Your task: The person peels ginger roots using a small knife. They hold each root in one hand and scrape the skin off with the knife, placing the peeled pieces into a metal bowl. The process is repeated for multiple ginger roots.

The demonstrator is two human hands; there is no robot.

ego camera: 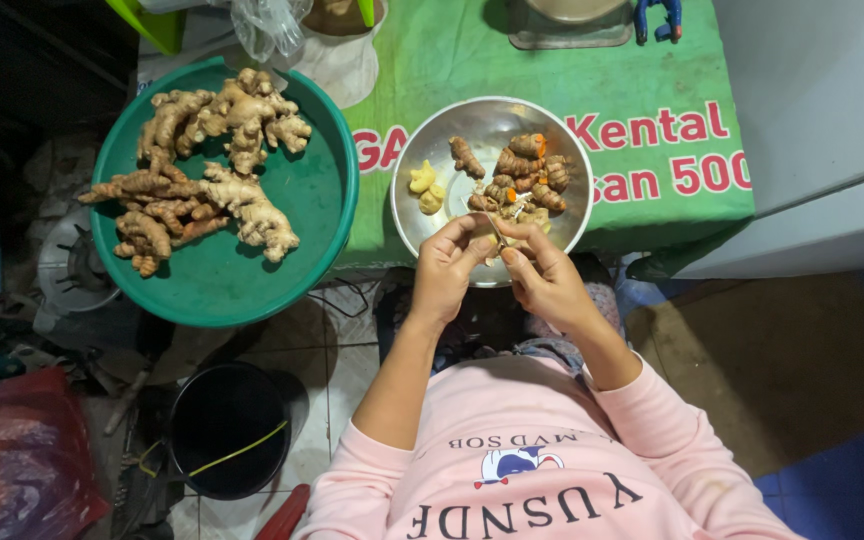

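At the near rim of the steel bowl (572, 215): both hands working one small root, peeling under way.
Left hand (444, 272) and right hand (546, 280) pinch a turmeric piece (497, 232) between closed fingertips; blade not discernible. Bowl holds some brown-and-orange turmeric (524, 172) plus two pale peeled bits (426, 188). Green basin (227, 275), left table edge, holds a full heap of unpeeled ginger (202, 165): judged mostly undone.

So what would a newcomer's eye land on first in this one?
Probably the big green basin at upper left, piled with knobbly pale ginger roots. Next, at centre, the metal bowl of small brown roots with orange cut ends, standing on a green printed cloth. At the bowl's near rim, the left hand and right hand meet around a small piece, hard to make out.
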